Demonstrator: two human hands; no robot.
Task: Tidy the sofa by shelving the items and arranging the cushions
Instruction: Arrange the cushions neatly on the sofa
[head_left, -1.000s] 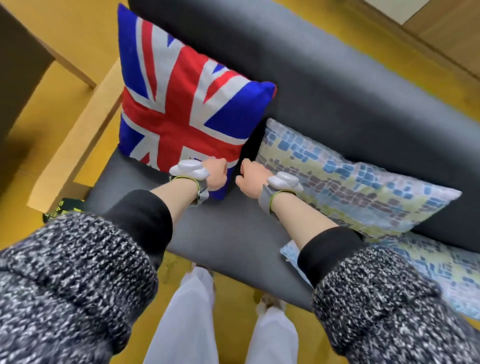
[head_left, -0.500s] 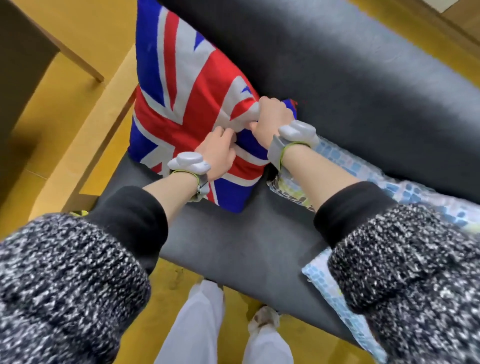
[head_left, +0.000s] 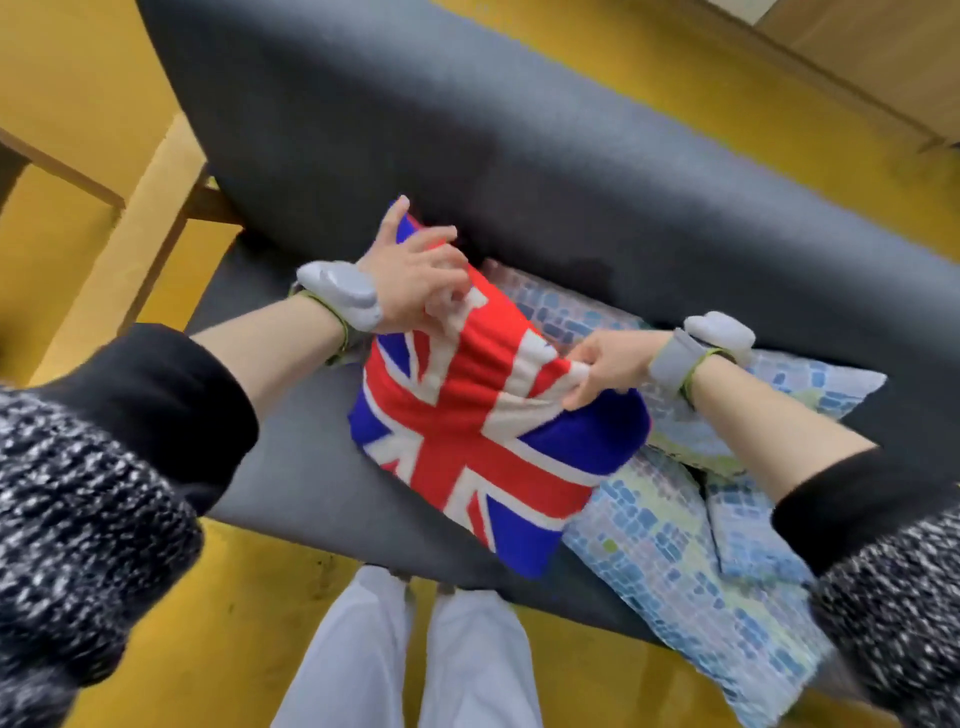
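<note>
Both hands pinch the Union Jack cushion (head_left: 483, 431): left hand (head_left: 415, 283) at its top corner, right hand (head_left: 608, 369) mid-edge. Upright 1 second ago, it now lies toward the mosaic-print cushions (head_left: 670, 551), mid-rearrangement.

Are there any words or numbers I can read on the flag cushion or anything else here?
None: no words, labels or numbers show anywhere.
The flag cushion held by the left hand and right hand has only a flag pattern.
The blue mosaic cushions have only coloured patches.
The wrist bands are blurred; no text readable.
</note>
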